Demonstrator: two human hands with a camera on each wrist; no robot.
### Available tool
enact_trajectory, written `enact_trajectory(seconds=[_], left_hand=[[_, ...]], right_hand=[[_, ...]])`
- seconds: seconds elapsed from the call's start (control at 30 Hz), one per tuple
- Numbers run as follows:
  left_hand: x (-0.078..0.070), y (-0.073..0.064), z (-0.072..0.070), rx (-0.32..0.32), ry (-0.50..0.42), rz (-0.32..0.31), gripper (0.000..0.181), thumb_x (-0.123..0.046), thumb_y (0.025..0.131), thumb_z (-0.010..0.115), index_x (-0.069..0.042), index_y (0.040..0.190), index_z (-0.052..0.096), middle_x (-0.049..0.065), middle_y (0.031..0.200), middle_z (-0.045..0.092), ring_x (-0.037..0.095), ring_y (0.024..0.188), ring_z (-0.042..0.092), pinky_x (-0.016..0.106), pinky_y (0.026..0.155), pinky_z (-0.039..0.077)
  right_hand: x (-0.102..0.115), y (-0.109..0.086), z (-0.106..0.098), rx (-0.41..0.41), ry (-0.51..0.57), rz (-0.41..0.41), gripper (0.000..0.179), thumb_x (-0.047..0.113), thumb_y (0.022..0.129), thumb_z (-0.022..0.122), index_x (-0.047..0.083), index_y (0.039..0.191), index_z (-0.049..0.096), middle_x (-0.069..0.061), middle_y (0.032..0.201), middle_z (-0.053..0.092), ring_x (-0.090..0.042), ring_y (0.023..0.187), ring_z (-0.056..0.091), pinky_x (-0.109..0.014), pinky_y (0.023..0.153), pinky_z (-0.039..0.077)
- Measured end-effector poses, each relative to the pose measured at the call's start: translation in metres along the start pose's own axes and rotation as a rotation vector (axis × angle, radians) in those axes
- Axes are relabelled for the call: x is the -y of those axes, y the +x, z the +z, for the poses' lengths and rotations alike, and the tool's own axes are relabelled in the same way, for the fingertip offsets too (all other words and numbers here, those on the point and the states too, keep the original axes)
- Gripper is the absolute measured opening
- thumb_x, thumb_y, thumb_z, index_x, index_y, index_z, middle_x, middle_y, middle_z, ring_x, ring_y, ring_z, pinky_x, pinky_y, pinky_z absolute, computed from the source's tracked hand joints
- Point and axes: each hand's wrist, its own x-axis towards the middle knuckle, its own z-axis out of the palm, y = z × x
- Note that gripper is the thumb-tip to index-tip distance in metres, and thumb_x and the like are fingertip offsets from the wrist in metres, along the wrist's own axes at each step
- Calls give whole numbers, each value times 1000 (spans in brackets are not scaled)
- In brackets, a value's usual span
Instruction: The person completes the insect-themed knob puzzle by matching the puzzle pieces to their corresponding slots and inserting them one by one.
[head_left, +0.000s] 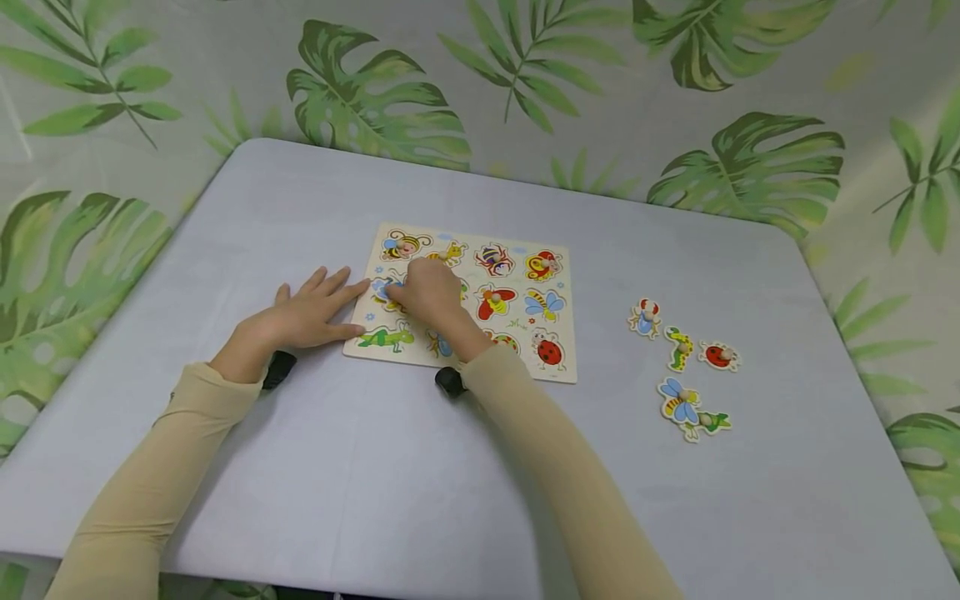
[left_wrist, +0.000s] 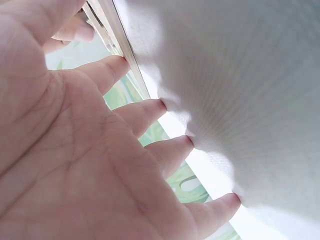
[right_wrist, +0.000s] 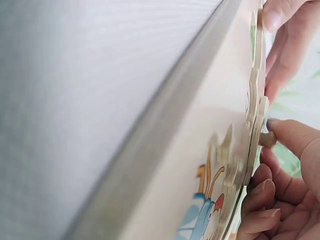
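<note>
A wooden peg puzzle board with colourful insect pictures lies in the middle of the table. My right hand is over its left half, pinching the small knob of a blue-and-yellow insect piece in the middle row. In the right wrist view, this piece appears edge-on close against the board; whether it is fully seated I cannot tell. My left hand rests with spread fingers at the board's left edge, its thumb beside the green grasshopper picture. Parts of the middle columns are hidden behind my right hand and sleeve.
Right of the board lie loose knobbed pieces: a beetle, a caterpillar, a ladybird, and a blue-winged insect overlapping a green piece. Black wrist devices sit by both wrists. Leaf-patterned cloth surrounds the white table.
</note>
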Motion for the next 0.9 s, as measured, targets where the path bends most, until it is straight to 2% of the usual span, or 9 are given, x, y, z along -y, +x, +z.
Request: enact_trajectory(seconds=[0.17, 0.3, 0.4, 0.5, 0.6, 0.9], left_hand=[[0, 0, 0, 0, -4, 1, 73, -50, 93, 48, -23, 152, 14, 18, 159, 2, 47, 144, -4, 79, 101, 2], [-1, -1, 0, 2, -11, -4, 73, -49, 93, 49, -23, 152, 14, 18, 159, 2, 48, 144, -4, 79, 101, 1], [0, 0, 0, 3, -8, -7, 73, -50, 93, 48, -24, 152, 13, 18, 159, 2, 47, 144, -4, 79, 101, 1], [0, 0, 0, 4, -4, -10, 74, -51, 93, 48, -25, 152, 12, 18, 159, 2, 47, 144, -4, 78, 101, 2], [0, 0, 0, 4, -5, -9, 74, -52, 93, 48, -25, 152, 12, 18, 159, 2, 47, 144, -4, 78, 101, 2], [0, 1, 0, 2, 1, -10, 73, -50, 93, 48, -24, 152, 13, 18, 159, 2, 47, 144, -4, 79, 101, 2]], right_hand=[[2, 1, 0, 9, 16, 6, 48, 53, 88, 57, 17, 58, 46, 6, 51, 40, -6, 46, 39, -18, 42, 28], [-1, 1, 1, 24, 122, -7, 51, 46, 87, 62, 16, 51, 42, 7, 45, 35, -5, 42, 34, -18, 40, 26], [-4, 2, 1, 25, 203, -30, 42, 38, 85, 67, 12, 54, 54, 6, 49, 42, -5, 43, 37, -17, 42, 28], [-7, 3, 1, 28, 249, -58, 29, 31, 85, 69, 9, 67, 64, 6, 58, 50, -6, 49, 42, -16, 45, 30], [-8, 3, 0, 37, 273, -74, 24, 28, 85, 69, 7, 74, 67, 5, 63, 53, -6, 52, 44, -14, 46, 31], [-6, 2, 1, 17, 262, -104, 27, 28, 88, 65, 8, 71, 65, 4, 63, 53, -6, 53, 45, -15, 48, 32]])
